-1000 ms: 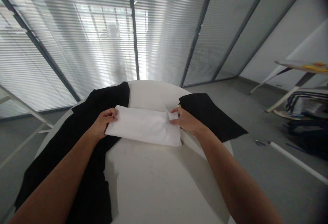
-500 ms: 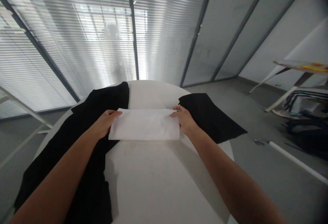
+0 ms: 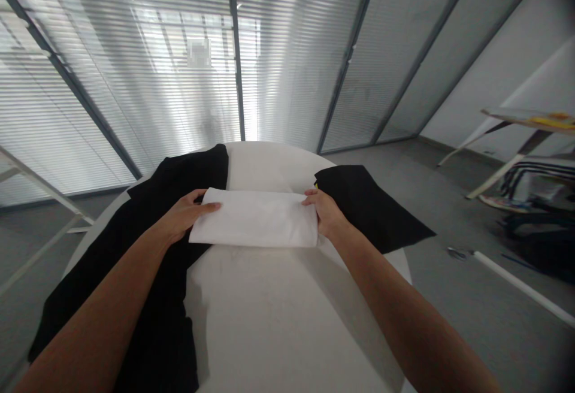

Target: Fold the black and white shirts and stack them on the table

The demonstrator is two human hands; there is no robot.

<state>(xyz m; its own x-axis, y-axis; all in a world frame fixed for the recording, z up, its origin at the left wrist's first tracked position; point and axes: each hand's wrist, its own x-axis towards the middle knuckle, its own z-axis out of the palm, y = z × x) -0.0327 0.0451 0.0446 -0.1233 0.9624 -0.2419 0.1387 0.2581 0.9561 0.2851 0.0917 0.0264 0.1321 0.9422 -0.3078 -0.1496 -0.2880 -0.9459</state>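
Note:
A white folded cloth [image 3: 258,219] is stretched between my two hands above the round white table [image 3: 278,315]. My left hand [image 3: 186,213] pinches its left end, with the thumb lying on the front face. At the right end, my right hand [image 3: 324,208] grips the upper corner between thumb and fingers. Black fabric [image 3: 148,213] spreads down the table's left side, under my left forearm. A smaller black piece [image 3: 372,204] lies to the right, just beyond my right hand, and hangs over the table edge.
Beyond the table stands a glass partition with blinds [image 3: 287,63]. At the right are another table [image 3: 516,118], dark items on the floor [image 3: 539,243] and a white pole [image 3: 521,285]. A white metal frame [image 3: 49,192] stands at the left.
My left thumb has slid a little further inward over the cloth, and the cloth's left end is slightly more tilted. My right hand keeps its grip. The whole view has shifted slightly.

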